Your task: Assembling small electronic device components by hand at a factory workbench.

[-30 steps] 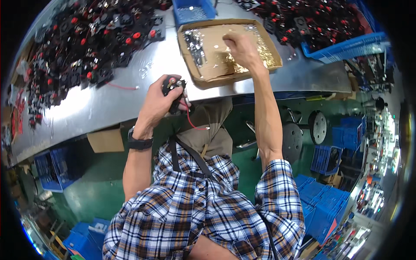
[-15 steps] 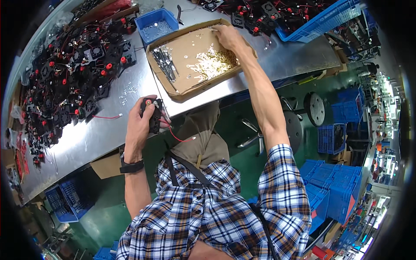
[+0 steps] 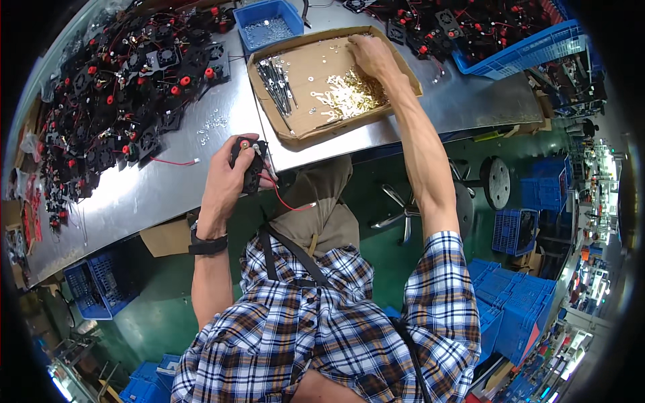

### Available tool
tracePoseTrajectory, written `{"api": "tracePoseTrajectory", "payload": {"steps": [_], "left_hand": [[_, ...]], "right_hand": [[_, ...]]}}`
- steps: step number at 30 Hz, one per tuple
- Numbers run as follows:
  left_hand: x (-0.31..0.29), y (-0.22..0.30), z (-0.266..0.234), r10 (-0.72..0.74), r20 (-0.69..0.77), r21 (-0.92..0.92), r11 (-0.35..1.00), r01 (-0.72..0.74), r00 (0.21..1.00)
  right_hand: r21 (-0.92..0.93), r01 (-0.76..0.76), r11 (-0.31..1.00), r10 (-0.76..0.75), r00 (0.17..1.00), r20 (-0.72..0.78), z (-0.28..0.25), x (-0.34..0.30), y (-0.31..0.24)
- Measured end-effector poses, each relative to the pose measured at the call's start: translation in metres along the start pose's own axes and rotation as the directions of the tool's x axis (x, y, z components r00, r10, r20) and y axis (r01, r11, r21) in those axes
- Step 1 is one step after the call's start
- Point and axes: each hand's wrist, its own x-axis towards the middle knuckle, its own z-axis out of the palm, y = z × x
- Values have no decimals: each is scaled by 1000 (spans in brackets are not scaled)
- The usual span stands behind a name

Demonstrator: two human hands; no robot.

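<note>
Head view: black fan unit (image 3: 253, 176) sat in left hand (image 3: 223, 180), right by front edge of bench (image 3: 178, 168), thumb pressed on top near red knob (image 3: 244, 144), fingers under it, so yeah, pinched. Thin red wire (image 3: 287, 205) drooped off it. Right hand (image 3: 375, 56) was in far right corner of cardboard tray (image 3: 306, 70), fingers curled down, couldn't tell if pinching anything. Same tray: gold terminals (image 3: 346, 99) heaped, dark rods (image 3: 277, 86) on left side. Blue bin (image 3: 242, 32) just behind tray, big pile of fan units (image 3: 134, 87) off left.
</note>
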Motion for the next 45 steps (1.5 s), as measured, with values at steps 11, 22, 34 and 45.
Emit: {"api": "tracePoseTrajectory", "payload": {"steps": [11, 22, 34, 45], "left_hand": [[-1, 1, 2, 5, 11, -12, 1000, -5, 1000], [-2, 2, 2, 82, -42, 160, 984, -74, 996], [3, -9, -5, 215, -67, 417, 893, -168, 974], [3, -11, -5, 199, -63, 352, 921, -165, 978]], "right_hand": [[-177, 99, 979, -84, 992, 89, 0, 6, -3], [599, 202, 775, -345, 929, 133, -67, -104, -216], [677, -15, 736, -293, 894, 339, -47, -98, -239], [539, 135, 832, -339, 892, 300, -45, -103, -241]]}}
